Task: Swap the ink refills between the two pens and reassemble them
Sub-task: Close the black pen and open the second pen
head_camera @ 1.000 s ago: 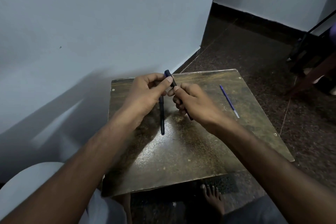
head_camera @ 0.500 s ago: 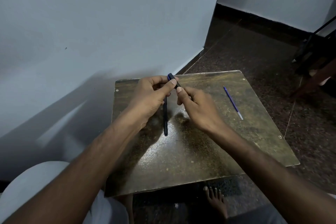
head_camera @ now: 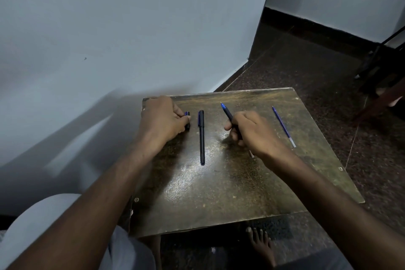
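Head view, left hand [head_camera: 163,119] grip pinching stubby cap [head_camera: 187,121], right hand [head_camera: 252,130] grip holding slim blue-tipped pen [head_camera: 228,113], scuffed board [head_camera: 219,193].

The wooden table [head_camera: 230,182] looked worn and scratched, with a glossy patch catching light. The capped pen [head_camera: 201,137] seemed matt dark plastic; the loose refill [head_camera: 283,126] was thin, smooth blue plastic.

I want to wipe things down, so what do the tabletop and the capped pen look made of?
The tabletop looks like worn wood or laminated board, glossy: it throws a bright glare, with scuffs and corner screws. The capped pen lying on it seems matte black plastic, since it shows almost no shine. Neither is certain from here.
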`<state>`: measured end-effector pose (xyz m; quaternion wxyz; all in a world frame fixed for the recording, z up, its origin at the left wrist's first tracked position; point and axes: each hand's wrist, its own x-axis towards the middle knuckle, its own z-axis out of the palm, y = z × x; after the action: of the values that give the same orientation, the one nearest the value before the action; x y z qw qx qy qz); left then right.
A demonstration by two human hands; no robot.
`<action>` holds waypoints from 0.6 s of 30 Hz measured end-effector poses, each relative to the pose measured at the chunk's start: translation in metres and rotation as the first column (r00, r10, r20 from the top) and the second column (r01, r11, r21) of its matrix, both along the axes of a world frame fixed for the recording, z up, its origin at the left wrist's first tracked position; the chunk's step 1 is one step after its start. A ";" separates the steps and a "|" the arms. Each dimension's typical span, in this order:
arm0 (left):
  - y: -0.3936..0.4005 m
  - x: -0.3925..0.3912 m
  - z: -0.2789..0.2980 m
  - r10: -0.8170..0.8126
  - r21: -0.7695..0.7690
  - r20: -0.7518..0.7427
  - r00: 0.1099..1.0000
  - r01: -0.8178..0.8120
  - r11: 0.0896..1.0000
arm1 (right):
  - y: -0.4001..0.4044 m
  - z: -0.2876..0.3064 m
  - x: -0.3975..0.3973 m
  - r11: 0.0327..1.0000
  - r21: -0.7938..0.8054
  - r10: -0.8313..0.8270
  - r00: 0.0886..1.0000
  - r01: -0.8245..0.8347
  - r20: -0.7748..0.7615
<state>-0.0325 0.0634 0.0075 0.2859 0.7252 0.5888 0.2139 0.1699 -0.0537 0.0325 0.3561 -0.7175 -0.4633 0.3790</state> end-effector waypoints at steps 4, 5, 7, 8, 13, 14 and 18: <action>-0.002 0.004 0.004 -0.009 0.027 -0.052 0.999 0.010 1.000 | 0.003 -0.006 0.001 0.999 -0.032 0.032 0.991 -0.036 -0.128; -0.003 0.004 0.005 -0.007 0.038 -0.067 0.998 0.009 0.999 | 0.003 -0.007 0.002 0.998 -0.037 0.035 0.986 -0.041 -0.161; -0.006 0.003 0.009 0.007 0.120 -0.085 0.996 0.003 0.993 | 0.004 -0.008 0.003 0.998 -0.036 0.038 0.973 -0.048 -0.226; -0.007 0.003 0.011 0.009 0.184 -0.068 0.998 0.003 0.983 | 0.004 -0.008 0.003 0.998 -0.031 0.040 0.965 -0.050 -0.260; -0.012 0.016 0.021 -0.171 0.078 0.291 0.941 0.155 0.985 | 0.007 -0.004 -0.001 0.998 0.015 0.055 0.847 -0.056 -0.529; -0.016 0.021 0.022 -0.220 0.007 0.396 0.891 0.237 0.972 | 0.007 -0.002 -0.003 0.998 0.021 0.062 0.810 -0.061 -0.583; -0.027 0.035 0.021 -0.184 -0.141 0.720 0.670 0.400 0.906 | 0.006 0.003 -0.011 0.990 0.066 0.138 0.720 -0.127 -0.680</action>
<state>0.0024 0.0369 0.0288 0.6171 0.6283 0.3382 0.3318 0.1592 -0.0477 0.0351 0.4788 -0.4905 -0.3529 0.6369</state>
